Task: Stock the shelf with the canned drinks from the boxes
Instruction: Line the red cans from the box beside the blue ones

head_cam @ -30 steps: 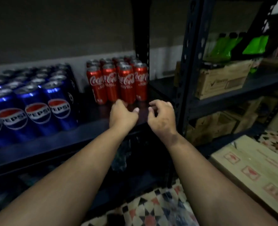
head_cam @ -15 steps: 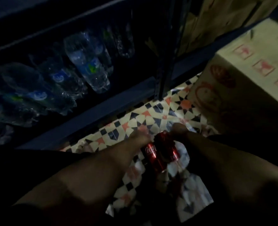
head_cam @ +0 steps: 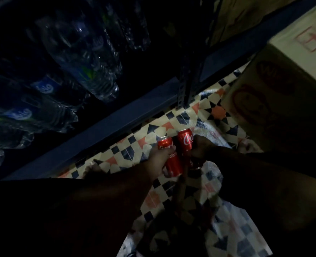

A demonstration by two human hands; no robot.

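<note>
Red aluminium, the two cola cans, the left can and the right can, are held side by side low over the patterned floor, just in front of the dark shelf rail, near the cardboard box. They are probably full, so fairly heavy, stiff but dentable and smooth, best taken around the mid-wall. The left hand wraps its can's middle with curled fingers, and the right hand, dim in shadow, appears clasped around the other can's side.
</note>
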